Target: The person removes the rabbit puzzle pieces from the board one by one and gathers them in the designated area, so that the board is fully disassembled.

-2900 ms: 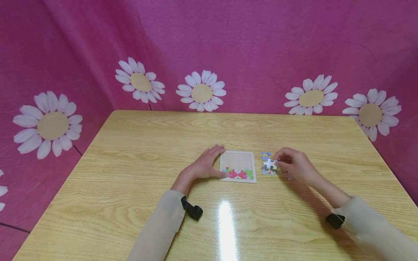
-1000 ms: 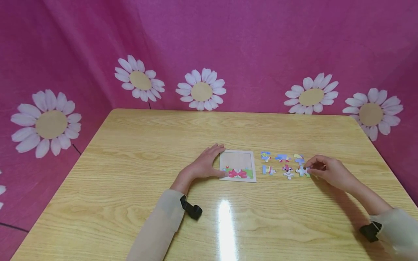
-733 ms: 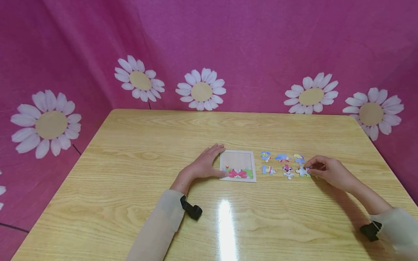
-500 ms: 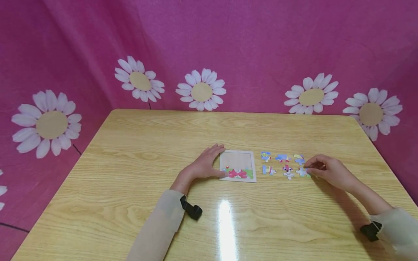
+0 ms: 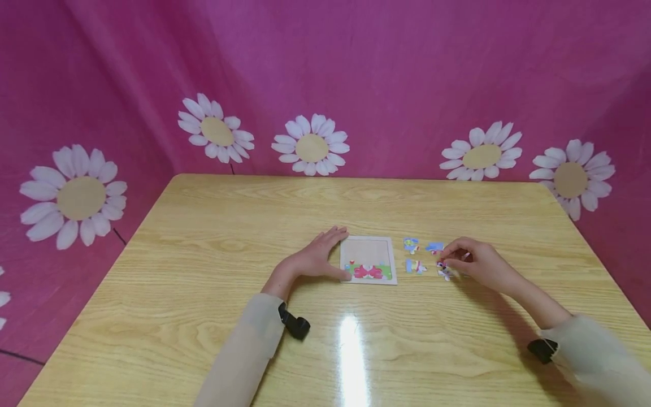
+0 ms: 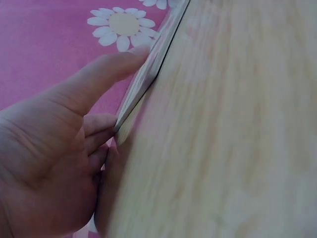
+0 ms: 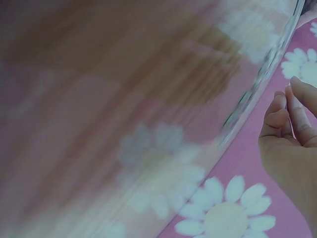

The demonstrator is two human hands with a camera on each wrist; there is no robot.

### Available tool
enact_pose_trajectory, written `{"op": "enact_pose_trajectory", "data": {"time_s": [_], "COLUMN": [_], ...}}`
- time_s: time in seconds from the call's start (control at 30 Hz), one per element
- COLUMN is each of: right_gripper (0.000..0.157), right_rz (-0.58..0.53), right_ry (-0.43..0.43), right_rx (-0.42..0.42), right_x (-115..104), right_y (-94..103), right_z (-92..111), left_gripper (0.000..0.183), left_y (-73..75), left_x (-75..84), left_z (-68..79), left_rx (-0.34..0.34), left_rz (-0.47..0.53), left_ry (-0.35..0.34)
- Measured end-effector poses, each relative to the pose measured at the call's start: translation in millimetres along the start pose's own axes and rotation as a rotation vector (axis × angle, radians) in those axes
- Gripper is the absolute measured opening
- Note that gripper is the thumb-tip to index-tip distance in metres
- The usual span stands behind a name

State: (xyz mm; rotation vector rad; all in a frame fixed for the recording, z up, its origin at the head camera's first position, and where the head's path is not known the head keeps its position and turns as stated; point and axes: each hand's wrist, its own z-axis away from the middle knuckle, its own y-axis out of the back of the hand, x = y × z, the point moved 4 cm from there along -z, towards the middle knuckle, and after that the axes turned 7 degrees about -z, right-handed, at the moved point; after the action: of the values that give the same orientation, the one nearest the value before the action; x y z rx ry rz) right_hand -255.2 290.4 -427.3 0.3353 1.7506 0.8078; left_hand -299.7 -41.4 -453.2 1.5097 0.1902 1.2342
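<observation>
A square white-rimmed jigsaw tray point(image 5: 367, 249) lies mid-table, its lower strip filled with green and red pieces. At its left edge my left hand point(image 5: 315, 257) stays spread, thumb on the lower corner and fingers by the upper one; the thumb also overlaps the tray rim point(image 6: 152, 69) in the left wrist view. My right hand point(image 5: 478, 263) hovers over the loose pieces, fingertips loosely together close above a red-and-white face piece point(image 5: 443, 273). Nothing shows between its fingers point(image 7: 276, 106) in the right wrist view. The hand hides the rightmost pieces.
Several loose jigsaw pieces lie right of the tray, among them a blue-and-yellow one point(image 5: 411, 245), a blue one point(image 5: 434, 247) and a blue-and-white one point(image 5: 415, 267). A pink curtain point(image 5: 386, 85) with daisies hangs behind the wooden table point(image 5: 244, 226).
My right hand first slid or carried a white piece rightward to the row's end, then released it and came back left above the face piece. My left hand kept its place on the tray.
</observation>
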Motion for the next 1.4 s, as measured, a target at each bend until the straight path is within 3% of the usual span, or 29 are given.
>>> {"op": "enact_pose_trajectory", "data": {"time_s": [0.23, 0.43, 0.6, 0.9, 1.27, 1.4], "right_gripper": [0.01, 0.012, 0.017, 0.023, 0.02, 0.019], "right_rz": [-0.095, -0.092, -0.15, -0.091, -0.099, -0.083], "right_ry": [-0.05, 0.014, 0.007, 0.027, 0.127, 0.091], "right_rx": [-0.093, -0.139, -0.215, -0.273, -0.31, -0.337], "right_x": [-21, -39, -54, -80, -88, -90], "right_y": [-26.1, -50.7, -72.1, -104.6, -121.7, -124.1], "right_z": [-22, -40, -53, -70, -78, -79], "left_gripper": [0.099, 0.099, 0.099, 0.098, 0.096, 0.096], "left_y": [1.8, 3.0, 3.7, 4.2, 4.3, 4.3], "left_x": [-4.2, -5.5, -6.3, -6.4, -5.5, -5.6], "left_z": [-1.3, -1.7, -1.9, -0.4, -0.1, -0.1], "left_rx": [-0.049, -0.069, -0.069, -0.068, -0.063, -0.061], "left_rz": [0.008, 0.016, 0.013, -0.003, -0.008, -0.002], "left_ry": [-0.018, -0.009, 0.002, 0.004, -0.029, -0.03]}}
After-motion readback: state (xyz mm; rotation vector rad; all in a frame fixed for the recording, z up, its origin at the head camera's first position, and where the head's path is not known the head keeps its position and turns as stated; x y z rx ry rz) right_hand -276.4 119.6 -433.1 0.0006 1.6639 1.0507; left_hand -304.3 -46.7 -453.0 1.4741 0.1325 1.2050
